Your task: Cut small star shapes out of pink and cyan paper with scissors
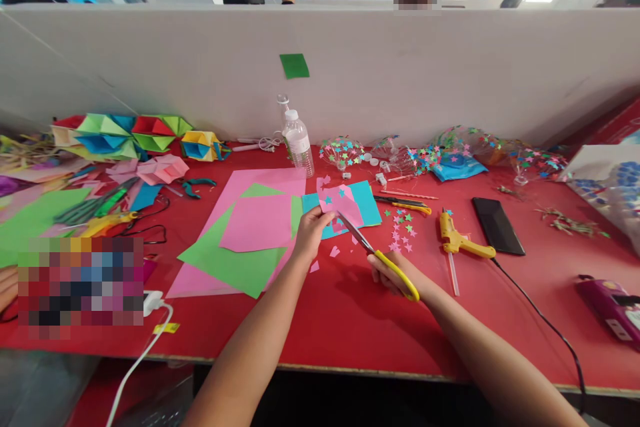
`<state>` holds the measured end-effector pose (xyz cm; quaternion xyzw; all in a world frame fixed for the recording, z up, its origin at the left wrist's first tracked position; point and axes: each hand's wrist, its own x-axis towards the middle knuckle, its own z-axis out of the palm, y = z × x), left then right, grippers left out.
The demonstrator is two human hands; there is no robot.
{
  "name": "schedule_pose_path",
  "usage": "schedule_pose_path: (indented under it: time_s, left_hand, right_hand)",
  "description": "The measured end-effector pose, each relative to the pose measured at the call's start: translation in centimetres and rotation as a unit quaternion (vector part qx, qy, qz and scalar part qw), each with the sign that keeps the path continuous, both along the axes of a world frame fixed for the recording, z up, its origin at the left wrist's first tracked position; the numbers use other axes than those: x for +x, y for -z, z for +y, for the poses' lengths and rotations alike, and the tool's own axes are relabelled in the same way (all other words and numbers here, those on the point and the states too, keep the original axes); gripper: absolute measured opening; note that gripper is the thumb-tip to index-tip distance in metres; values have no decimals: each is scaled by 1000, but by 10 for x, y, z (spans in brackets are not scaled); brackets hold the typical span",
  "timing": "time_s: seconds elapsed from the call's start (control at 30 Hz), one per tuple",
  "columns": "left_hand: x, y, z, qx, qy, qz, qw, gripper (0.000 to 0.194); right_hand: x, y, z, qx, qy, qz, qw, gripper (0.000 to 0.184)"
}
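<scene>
L hand is at ctr of frame, its fingers pinched closed on the lower L edge of the small pink paper. R hand, just R of ctr, is curled around the yellow handles of the scissors, w/ blade tips at the paper's lower edge. Blue paper lies beneath; I cannot tell if they touch. Small stars lie R of ctr, near the glue gun.
</scene>
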<state>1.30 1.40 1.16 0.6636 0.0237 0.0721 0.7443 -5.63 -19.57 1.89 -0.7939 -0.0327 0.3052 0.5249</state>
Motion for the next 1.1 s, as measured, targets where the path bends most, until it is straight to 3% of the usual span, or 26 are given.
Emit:
schedule_pose_path:
  time_s: [0.33, 0.7, 1.1]
  left_hand:
    - [3, 5, 2, -12, 5, 0, 1000, 14]
    - [-4, -3, -5, -26, 31, 1, 999, 11]
    - [-2, 2, -5, -21, 20, 5, 1000, 11]
  right_hand:
    - [-1, 2, 1, 13, 27, 31, 999, 55]
    - [-2, 3, 0, 35, -15, -4, 999, 60]
    - [-2, 2, 2, 17, 30, 34, 999, 57]
